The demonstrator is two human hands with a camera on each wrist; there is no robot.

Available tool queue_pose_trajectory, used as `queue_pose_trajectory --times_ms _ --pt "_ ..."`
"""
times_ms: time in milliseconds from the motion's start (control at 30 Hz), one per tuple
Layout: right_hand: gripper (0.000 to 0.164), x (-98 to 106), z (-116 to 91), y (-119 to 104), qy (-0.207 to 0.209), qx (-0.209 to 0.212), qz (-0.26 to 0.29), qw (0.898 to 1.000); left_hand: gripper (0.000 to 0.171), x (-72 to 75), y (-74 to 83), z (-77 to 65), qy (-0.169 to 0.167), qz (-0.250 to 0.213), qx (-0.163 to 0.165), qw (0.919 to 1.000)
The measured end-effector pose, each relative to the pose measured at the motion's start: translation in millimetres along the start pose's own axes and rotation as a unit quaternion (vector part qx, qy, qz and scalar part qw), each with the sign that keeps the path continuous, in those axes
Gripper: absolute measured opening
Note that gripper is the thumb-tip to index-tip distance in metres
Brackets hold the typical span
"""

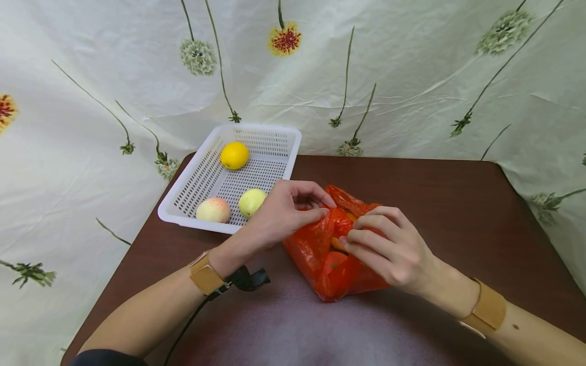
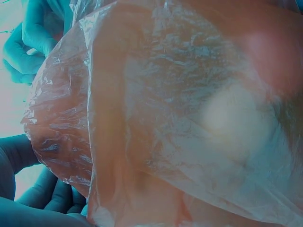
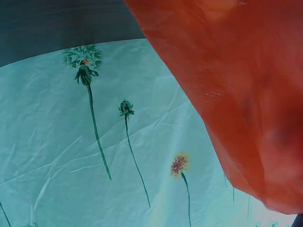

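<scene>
A thin red plastic bag (image 1: 311,254) sits on the table with its mouth partly spread. Inside it show a round red fruit (image 1: 335,261) and some orange-coloured pieces, mostly covered by plastic. My left hand (image 1: 286,211) pinches the left edge of the bag's mouth between thumb and fingers. On the opposite side, my right hand (image 1: 396,249) grips the rim with curled fingers. The left wrist view is mostly filled by the translucent bag (image 2: 61,118), fingers of both hands along its left edge. In the right wrist view the bag (image 3: 227,94) covers the right side.
A white perforated basket (image 1: 178,218) stands at the table's back left, holding a lemon (image 1: 235,155), a peach (image 1: 213,210) and a pale yellow-green fruit (image 1: 252,202). Flower-printed cloth (image 1: 412,76) hangs behind the brown table (image 1: 458,203). A black cable (image 1: 192,317) runs from the left wrist.
</scene>
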State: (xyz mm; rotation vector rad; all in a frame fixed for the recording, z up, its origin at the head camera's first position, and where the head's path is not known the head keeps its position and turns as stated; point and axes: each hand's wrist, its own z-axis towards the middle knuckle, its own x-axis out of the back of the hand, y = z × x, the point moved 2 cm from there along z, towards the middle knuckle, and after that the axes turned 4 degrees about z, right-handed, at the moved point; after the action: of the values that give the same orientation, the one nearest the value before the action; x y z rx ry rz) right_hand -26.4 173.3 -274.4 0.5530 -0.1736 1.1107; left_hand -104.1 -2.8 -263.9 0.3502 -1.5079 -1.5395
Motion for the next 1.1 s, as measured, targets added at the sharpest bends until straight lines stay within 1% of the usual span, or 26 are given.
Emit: queue_pose_trajectory --times_ms 133,367,500,733,1100 --pt "0.014 1.3 -2.0 0.0 0.005 0.004 -0.001 1.0 0.009 -0.6 -0.1 -0.4 0.008 0.002 -0.001 1.0" --pt "0.015 2.4 -4.5 1.4 0.022 0.014 -0.01 1.0 0.009 -0.7 -1.1 0.1 0.014 -0.011 -0.001 0.9998" --pt "0.016 2.4 -6.0 1.2 0.02 0.013 -0.009 1.0 0.01 -0.7 -1.6 0.2 0.015 -0.013 0.002 0.9998" --pt "0.018 3.1 -8.1 0.3 0.015 0.003 -0.007 1.0 0.01 -0.9 -2.6 0.0 0.019 -0.02 0.002 0.9996" --pt "0.021 2.3 -7.0 0.0 0.048 -0.025 0.018 0.998 0.009 -2.7 -3.0 0.7 0.028 -0.03 0.01 0.9991"
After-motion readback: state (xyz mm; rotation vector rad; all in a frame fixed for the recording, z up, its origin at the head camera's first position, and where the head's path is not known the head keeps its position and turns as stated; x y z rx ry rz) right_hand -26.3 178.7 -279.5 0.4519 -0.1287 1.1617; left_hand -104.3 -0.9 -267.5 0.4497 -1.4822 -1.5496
